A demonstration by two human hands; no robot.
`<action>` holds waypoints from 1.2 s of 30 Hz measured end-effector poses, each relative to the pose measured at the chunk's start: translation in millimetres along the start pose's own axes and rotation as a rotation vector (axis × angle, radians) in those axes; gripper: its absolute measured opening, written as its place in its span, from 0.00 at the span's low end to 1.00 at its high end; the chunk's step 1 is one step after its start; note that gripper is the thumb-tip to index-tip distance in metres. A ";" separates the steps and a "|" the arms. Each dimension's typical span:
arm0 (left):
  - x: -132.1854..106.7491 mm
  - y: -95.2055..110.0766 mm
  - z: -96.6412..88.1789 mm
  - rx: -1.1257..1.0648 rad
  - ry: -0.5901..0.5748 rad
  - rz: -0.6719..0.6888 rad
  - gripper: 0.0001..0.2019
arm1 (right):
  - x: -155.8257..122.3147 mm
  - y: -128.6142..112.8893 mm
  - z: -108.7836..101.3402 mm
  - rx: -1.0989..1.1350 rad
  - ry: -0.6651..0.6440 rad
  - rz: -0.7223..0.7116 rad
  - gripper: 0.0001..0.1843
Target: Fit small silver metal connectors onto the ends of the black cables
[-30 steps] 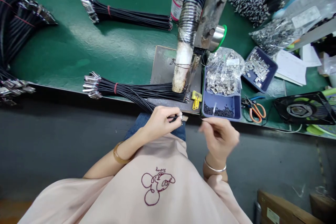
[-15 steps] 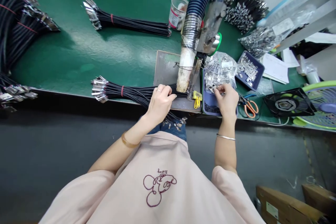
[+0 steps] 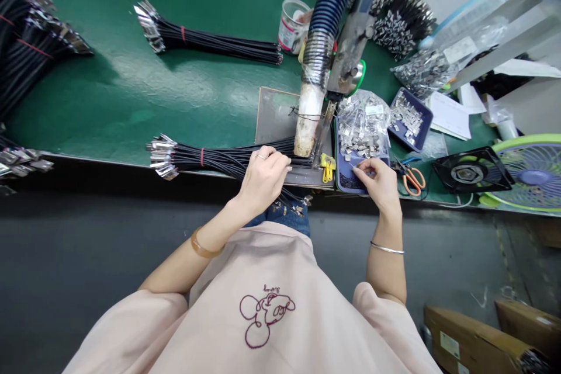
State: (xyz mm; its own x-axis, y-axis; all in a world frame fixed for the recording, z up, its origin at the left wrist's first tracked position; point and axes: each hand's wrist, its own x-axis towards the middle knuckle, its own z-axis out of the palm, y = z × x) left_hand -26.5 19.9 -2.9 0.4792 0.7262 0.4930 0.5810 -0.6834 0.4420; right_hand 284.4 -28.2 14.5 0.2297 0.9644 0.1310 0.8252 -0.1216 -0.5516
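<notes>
My left hand [image 3: 263, 178] rests closed on a bundle of black cables [image 3: 219, 158] tied with a red band, its metal-tipped ends pointing left at the front edge of the green bench [image 3: 131, 87]. Several cable ends with metal shells hang over the edge near my lap [image 3: 291, 207]. My right hand [image 3: 379, 184] pinches a small metal piece over the blue tray [image 3: 346, 172], which holds small dark parts and a bag of metal shells [image 3: 363, 125]. A ribbed blue hose with a white nozzle [image 3: 313, 93] stands between my hands over a grey plate [image 3: 274, 117].
A second tied cable bundle [image 3: 210, 41] lies farther back, with more cable heaps at far left [image 3: 30, 35]. Orange-handled scissors [image 3: 412, 178], another blue tray of shells [image 3: 409, 117], a black fan [image 3: 467, 172], a green fan [image 3: 530, 178], a tin [image 3: 293, 26] and cardboard boxes [image 3: 468, 342] surround the area.
My left hand went from my lap up onto the cable bundle. My right hand reached into the bag of shells, then drew back a little toward the near part of the blue tray.
</notes>
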 end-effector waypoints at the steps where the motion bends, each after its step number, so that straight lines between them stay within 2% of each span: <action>1: -1.8 0.2 -1.4 -0.031 -0.001 0.017 0.10 | -0.6 -3.5 1.4 -0.062 0.008 -0.031 0.12; 3: -4.8 2.6 -2.8 -0.101 -0.044 0.085 0.10 | -2.0 -12.6 4.1 -0.164 0.050 -0.069 0.11; 5: -6.6 7.9 -1.6 -0.198 -0.130 0.165 0.10 | -5.1 -24.0 5.8 -0.175 0.143 -0.086 0.11; 8: -7.0 19.1 5.5 -0.333 -0.214 0.190 0.11 | -17.1 -46.2 7.6 0.092 0.248 -0.045 0.11; 10: -5.7 26.0 11.7 -0.406 -0.161 0.093 0.09 | -30.5 -63.8 11.3 0.376 0.197 0.014 0.12; 12: -3.6 30.9 16.6 -0.491 -0.082 -0.068 0.06 | -45.0 -80.7 19.4 0.549 0.139 0.028 0.12; 15: -0.3 34.4 19.4 -0.651 -0.059 -0.312 0.04 | -59.6 -96.6 38.3 0.542 0.210 -0.036 0.08; 17: 0.8 35.3 18.9 -0.761 -0.075 -0.425 0.04 | -61.5 -98.9 51.4 0.524 0.227 -0.062 0.06; 21: 0.2 36.6 17.7 -0.891 -0.093 -0.530 0.07 | -54.6 -93.4 67.1 0.676 0.071 -0.032 0.05; 23: -0.6 37.0 17.7 -0.903 -0.105 -0.529 0.07 | -52.2 -92.3 68.7 0.721 0.029 -0.034 0.03; 26: -1.0 36.2 17.9 -0.868 -0.113 -0.491 0.07 | -52.4 -94.7 66.9 0.725 0.040 -0.043 0.02; 30: -0.5 32.7 16.6 -0.761 -0.101 -0.392 0.06 | -54.7 -95.7 66.4 0.717 0.035 -0.017 0.03; 34: -0.9 29.6 13.0 -0.774 -0.072 -0.268 0.06 | -54.7 -90.3 72.3 0.933 -0.048 0.054 0.03; 36: -2.1 29.7 12.0 -0.800 -0.057 -0.269 0.06 | -55.1 -88.9 74.6 0.997 -0.082 0.074 0.04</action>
State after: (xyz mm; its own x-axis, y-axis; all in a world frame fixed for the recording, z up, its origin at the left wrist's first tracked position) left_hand -2.3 -1.0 0.2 0.4362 0.8596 0.2662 0.0497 -0.3184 0.9467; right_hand 159.9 -53.0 -5.1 0.1954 0.9802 0.0316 -0.0079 0.0338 -0.9994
